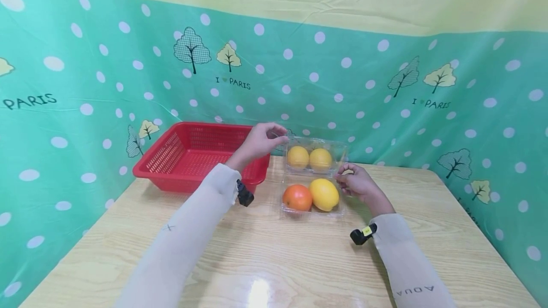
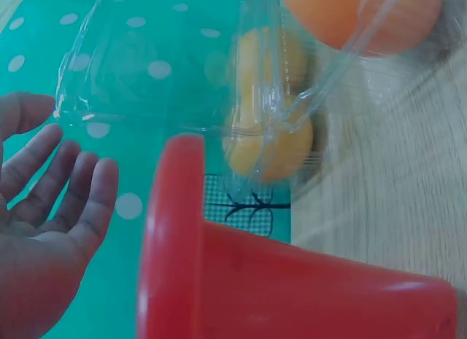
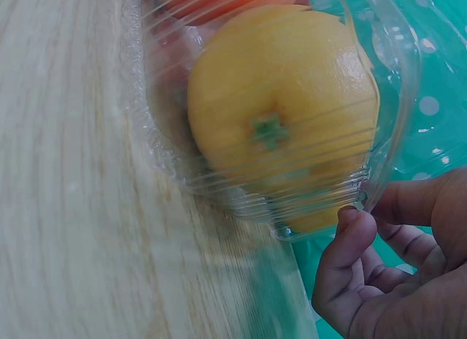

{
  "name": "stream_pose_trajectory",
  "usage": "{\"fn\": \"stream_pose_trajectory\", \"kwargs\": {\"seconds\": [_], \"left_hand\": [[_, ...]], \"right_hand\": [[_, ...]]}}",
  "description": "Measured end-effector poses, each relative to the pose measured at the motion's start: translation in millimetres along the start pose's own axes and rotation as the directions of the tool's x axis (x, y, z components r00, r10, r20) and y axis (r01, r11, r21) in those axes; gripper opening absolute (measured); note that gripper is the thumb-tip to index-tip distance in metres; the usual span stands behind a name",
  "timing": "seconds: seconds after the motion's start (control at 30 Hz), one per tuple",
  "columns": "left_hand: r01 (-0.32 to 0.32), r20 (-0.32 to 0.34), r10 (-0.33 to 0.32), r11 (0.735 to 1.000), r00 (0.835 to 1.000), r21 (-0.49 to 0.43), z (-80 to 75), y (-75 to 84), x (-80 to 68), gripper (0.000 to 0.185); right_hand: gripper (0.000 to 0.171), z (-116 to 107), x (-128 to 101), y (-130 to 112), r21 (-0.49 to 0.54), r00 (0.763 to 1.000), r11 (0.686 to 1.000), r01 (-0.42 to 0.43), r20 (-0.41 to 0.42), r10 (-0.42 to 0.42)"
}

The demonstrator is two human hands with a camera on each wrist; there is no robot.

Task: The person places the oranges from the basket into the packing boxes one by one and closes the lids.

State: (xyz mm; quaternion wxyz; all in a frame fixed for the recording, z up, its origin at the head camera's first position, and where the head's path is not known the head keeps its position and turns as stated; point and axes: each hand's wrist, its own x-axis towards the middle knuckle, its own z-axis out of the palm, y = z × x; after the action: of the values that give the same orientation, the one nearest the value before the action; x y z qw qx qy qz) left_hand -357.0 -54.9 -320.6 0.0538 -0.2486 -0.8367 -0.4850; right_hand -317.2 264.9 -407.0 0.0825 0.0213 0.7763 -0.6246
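The clear plastic clamshell box (image 1: pixel 314 179) sits on the wooden desk (image 1: pixel 265 260), just right of the red basket (image 1: pixel 192 156), with its lid (image 1: pixel 317 149) swung up and standing at the back. Judging by that, the opening looks largely done, and all the fruit remains inside: an orange (image 1: pixel 297 197) and a lemon (image 1: pixel 324 194) in the front tray, with two yellow fruits (image 1: pixel 308 158) seen through the raised lid (whether they lie in the tray or in the lid I cannot tell). The basket holds nothing that shows.

The left hand (image 1: pixel 259 140) is at the lid's upper left corner; in the wrist view its fingers (image 2: pixel 66 186) lie straight and loose, gripping nothing. The right hand (image 1: pixel 357 182) is at the box's right edge, fingers curled, the thumb (image 3: pixel 350 244) against the tray's rim beside the lemon; a firm pinch I cannot confirm.

The basket's near wall stands between the left arm and its floor
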Motion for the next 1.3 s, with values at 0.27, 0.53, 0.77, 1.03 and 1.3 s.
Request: {"fn": "stream_pose_trajectory", "kwargs": {"seconds": [0.27, 0.53, 0.77, 1.03, 1.3], "left_hand": [[-0.018, 0.030, 0.018, 1.000, 0.999, -0.015, 3.7, -2.1, 0.6, 0.027], [-0.013, 0.035, 0.014, 1.000, 0.999, -0.027, 5.7, -1.0, -0.1, 0.025], [-0.008, 0.029, 0.008, 1.000, 1.000, -0.008, 6.2, -1.1, -2.2, 0.021], [-0.067, 0.039, 0.066, 0.997, 0.997, 0.023, 6.7, -0.6, -9.8, 0.021], [-0.199, 0.105, 0.192, 0.978, 0.976, 0.059, 6.5, -2.4, -29.1, 0.025]], "right_hand": [[0.012, -1.1, 1.6, 1.2, 0.000, 1.000, 1.000, 0.005, 0.002, -0.005], [0.021, -5.8, -7.2, -10.4, -0.183, 1.000, 0.983, 0.025, -0.012, -0.027], [0.045, -15.9, -30.1, -45.0, -0.491, 0.981, 0.859, 0.146, -0.040, -0.190], [0.030, -6.5, -52.8, -79.8, -0.663, 0.879, 0.689, 0.294, -0.096, -0.467], [0.013, 0.9, -73.8, -87.7, -0.795, 0.852, 0.518, 0.316, -0.003, -0.524]]}}
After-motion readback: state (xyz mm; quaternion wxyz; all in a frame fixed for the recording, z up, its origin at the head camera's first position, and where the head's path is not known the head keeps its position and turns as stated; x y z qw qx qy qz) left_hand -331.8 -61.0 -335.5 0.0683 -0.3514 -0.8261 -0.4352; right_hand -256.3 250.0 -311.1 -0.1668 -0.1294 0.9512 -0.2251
